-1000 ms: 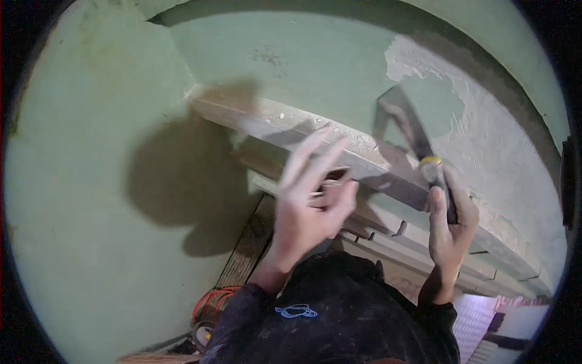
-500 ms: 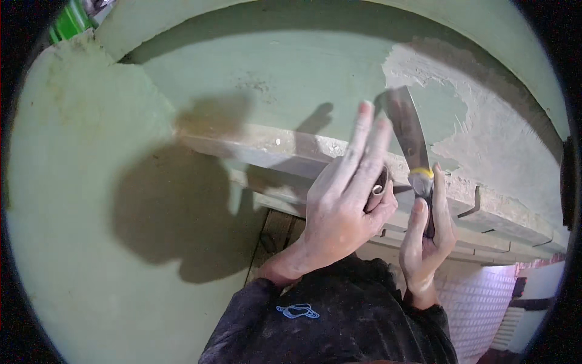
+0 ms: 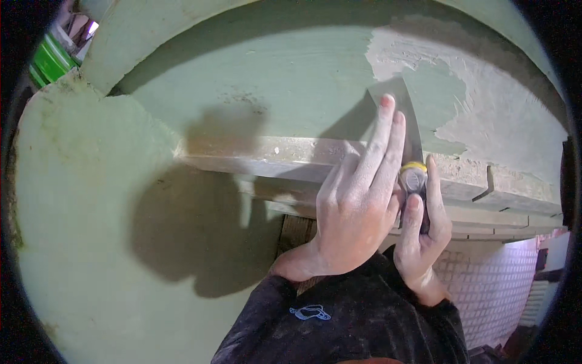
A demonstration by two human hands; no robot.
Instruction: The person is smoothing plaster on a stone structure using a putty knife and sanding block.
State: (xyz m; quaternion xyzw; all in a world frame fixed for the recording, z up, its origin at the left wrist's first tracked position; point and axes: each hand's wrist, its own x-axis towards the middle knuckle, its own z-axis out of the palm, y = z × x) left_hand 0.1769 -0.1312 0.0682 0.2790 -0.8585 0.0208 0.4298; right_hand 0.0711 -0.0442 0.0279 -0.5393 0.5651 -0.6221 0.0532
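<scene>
My right hand [image 3: 425, 246] grips a putty knife [image 3: 414, 181] by its dark and grey handle, which has a yellow band. Its broad metal blade points up toward the green wall surface [image 3: 303, 73]. Across the blade lie two outstretched fingers of my left hand [image 3: 357, 206]; whether they press on it I cannot tell. The other fingers of that hand are curled, and what they hold is hidden now. Pale grey filler [image 3: 503, 103] covers a rough patch of the wall right of the blade.
A whitish ledge with notches [image 3: 260, 155] runs across below the green surface, with more slats beneath. At the left stands a broad green panel [image 3: 73, 212] bearing my shadow. Something bright green [image 3: 53, 57] shows at the upper left. White tiling [image 3: 479, 279] is at the lower right.
My left hand has moved right, its two straight fingers now over the blade. The brown, rounded thing seen in its curled fingers earlier is now hidden. The view has shifted slightly.
</scene>
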